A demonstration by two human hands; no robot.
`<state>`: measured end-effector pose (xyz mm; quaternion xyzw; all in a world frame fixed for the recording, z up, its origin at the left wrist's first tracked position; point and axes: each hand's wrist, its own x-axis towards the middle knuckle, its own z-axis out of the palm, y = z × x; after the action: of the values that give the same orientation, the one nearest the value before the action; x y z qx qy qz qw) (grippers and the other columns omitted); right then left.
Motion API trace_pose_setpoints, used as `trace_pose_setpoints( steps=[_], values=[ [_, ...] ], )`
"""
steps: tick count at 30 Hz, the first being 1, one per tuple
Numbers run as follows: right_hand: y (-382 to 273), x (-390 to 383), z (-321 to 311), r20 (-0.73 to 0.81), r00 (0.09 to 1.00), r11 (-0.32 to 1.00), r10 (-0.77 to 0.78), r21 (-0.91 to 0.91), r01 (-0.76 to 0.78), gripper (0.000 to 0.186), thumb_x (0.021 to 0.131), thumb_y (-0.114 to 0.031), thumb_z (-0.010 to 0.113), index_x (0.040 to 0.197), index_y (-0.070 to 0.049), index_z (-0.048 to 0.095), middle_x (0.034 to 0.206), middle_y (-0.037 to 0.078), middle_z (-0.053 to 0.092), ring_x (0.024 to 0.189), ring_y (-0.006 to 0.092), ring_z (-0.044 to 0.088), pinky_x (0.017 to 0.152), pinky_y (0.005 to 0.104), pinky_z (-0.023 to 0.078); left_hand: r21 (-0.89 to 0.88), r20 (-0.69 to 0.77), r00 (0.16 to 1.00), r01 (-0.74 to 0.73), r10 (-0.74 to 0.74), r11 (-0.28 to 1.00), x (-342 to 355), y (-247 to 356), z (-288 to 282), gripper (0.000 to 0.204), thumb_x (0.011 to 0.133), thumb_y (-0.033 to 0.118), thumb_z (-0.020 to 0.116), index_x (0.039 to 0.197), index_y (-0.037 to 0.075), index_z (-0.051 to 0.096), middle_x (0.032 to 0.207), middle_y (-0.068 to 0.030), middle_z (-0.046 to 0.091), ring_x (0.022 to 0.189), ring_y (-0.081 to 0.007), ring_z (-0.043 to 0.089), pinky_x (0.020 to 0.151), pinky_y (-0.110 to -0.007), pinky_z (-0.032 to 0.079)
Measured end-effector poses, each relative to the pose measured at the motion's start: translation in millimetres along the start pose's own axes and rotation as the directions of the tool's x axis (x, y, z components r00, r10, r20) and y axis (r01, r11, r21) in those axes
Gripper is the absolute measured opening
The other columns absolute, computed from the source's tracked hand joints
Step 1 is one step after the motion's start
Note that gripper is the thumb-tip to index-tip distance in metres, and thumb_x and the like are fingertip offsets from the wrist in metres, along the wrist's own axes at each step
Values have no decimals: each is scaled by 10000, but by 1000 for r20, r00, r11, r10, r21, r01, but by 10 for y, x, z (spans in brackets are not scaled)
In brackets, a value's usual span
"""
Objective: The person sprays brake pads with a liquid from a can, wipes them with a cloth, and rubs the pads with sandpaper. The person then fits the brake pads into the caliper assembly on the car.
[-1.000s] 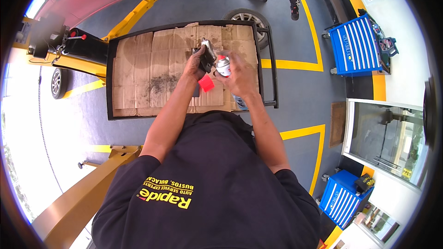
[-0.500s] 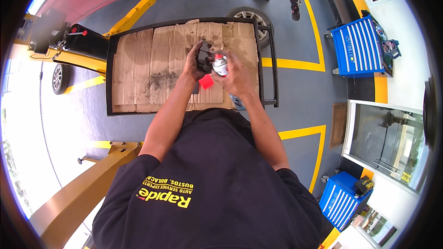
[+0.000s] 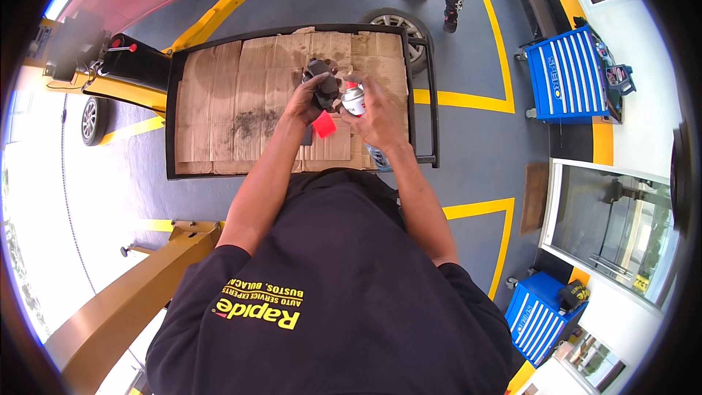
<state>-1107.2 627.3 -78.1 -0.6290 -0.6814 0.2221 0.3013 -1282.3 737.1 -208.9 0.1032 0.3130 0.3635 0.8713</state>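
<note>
Both forearms (image 3: 257,175) reached forward over the black-framed cart (image 3: 172,113). The left hand (image 3: 300,104) was pinching a dark part (image 3: 322,82) above the cardboard (image 3: 212,110), its long axis running roughly away from the body. The right hand (image 3: 382,123) was wrapped round a spray can (image 3: 354,102) just beside it, red nozzle (image 3: 352,85) on the far end; couldn't see what was inside. A red cap (image 3: 324,124) showed below.

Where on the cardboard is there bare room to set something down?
The widest patch of cardboard lies between the black left rim and the left hand, stained but bare. A narrower strip runs between the right hand and the right rim. Crowded: around dark block, spray can, red piece.
</note>
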Motion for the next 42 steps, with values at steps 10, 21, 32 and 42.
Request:
trace_pose_setpoints(
  steps=[10,21,32,42],
  values=[
    [-82,-66,65,145,989,997,-34,67,24,622,812,-261,809,1361,-243,516,1178,137,629,1018,387,684,842,497,568,-310,-57,996,-77,62,948,-67,161,158,560,1073,580,393,1247,111,645,1139,-127,721,1017,-334,693,886,-538,572],
    [-164,-4,56,163,986,999,-32,38,26,647,797,-270,821,1360,-231,505,1132,125,623,990,389,684,819,501,562,-282,-58,993,-117,105,952,-46,219,6,748,1093,596,181,1417,10,516,1364,-277,609,1297,-472,561,1158,-654,393],
    [-325,84,93,125,985,993,-117,25,115,625,810,-291,799,1361,-237,507,1135,133,622,949,385,697,782,491,576,-130,-57,995,-83,77,988,2,176,-34,583,1119,479,333,1388,4,537,1308,-217,647,1220,-388,628,1077,-543,519],
    [-399,59,40,198,979,998,-39,-36,47,603,810,-234,792,1351,-224,524,1142,127,637,998,373,691,823,492,569,-89,-126,992,-13,2,996,162,165,-281,394,1084,298,520,1314,-15,583,1266,-236,670,1136,-378,683,1029,-532,557]
  ],
)
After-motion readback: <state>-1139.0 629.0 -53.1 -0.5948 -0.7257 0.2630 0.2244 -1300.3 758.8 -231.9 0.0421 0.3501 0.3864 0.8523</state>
